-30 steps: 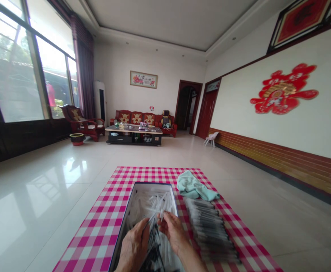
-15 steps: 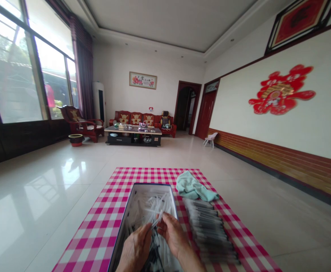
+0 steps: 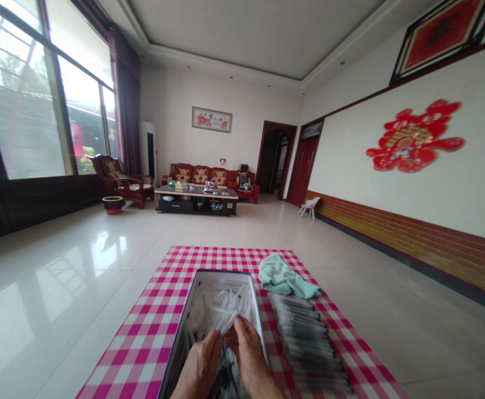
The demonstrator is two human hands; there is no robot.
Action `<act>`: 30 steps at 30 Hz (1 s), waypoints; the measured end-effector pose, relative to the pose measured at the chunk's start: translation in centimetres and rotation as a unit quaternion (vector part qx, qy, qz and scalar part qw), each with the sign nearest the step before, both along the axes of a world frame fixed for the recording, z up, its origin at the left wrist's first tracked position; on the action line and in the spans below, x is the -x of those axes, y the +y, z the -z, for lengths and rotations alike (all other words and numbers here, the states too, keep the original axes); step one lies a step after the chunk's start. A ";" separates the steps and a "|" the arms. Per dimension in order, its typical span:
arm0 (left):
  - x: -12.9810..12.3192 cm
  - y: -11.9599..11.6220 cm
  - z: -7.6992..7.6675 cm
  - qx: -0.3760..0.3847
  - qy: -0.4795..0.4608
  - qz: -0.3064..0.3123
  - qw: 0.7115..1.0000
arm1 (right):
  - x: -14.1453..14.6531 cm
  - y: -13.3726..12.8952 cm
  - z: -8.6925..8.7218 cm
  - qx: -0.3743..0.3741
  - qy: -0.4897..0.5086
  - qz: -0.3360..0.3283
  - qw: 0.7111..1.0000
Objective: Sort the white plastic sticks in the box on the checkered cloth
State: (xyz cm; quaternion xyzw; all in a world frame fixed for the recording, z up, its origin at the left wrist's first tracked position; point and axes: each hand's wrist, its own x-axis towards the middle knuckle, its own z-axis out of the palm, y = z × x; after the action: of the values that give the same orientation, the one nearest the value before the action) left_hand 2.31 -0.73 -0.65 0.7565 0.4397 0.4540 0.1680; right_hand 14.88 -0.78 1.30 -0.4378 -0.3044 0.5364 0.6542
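An open box (image 3: 188,299) with a blue rim and white inner walls stands on a pink-and-white checked tabletop (image 3: 142,316). Clear plastic tubes (image 3: 225,299) lie jumbled inside it, with dark pieces nearer the front. Over the box, my left hand (image 3: 200,357) and my right hand (image 3: 248,349) meet, fingers closed around a translucent tube (image 3: 229,323) between them. To the right of the box lies a long row of clear, dark-ended pens (image 3: 304,338), somewhat blurred.
A crumpled mint-green cloth (image 3: 286,277) lies behind the row of pens. Beyond the checked table, a low black table (image 3: 175,206), a red wooden sofa (image 3: 179,172), an armchair (image 3: 121,185) and a small chair (image 3: 310,206) stand on the tiled floor.
My right hand has turned and drawn its fingers closer together around the tube. My left hand has shifted slightly, its fingers still closed. The camera view has moved a little.
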 end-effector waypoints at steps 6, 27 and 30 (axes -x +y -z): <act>0.1 0.3 0.3 0.024 0.018 0.035 0.999 | -0.3 -0.3 -0.2 0.019 -0.069 -0.022 0.997; 0.3 -0.9 -1.6 0.045 0.140 0.003 0.989 | -4.4 0.4 -4.3 -0.099 -0.490 -0.161 0.851; 0.2 -1.0 -1.4 0.022 0.147 -0.011 0.989 | -4.2 0.7 -4.1 -0.077 -0.472 -0.165 0.863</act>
State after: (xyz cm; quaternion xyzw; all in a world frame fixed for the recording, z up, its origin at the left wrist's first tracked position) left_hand 2.07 -1.72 0.77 0.8065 0.4777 0.3296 0.1130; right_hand 19.08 -0.11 5.37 -0.5305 -0.6847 0.3405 0.3659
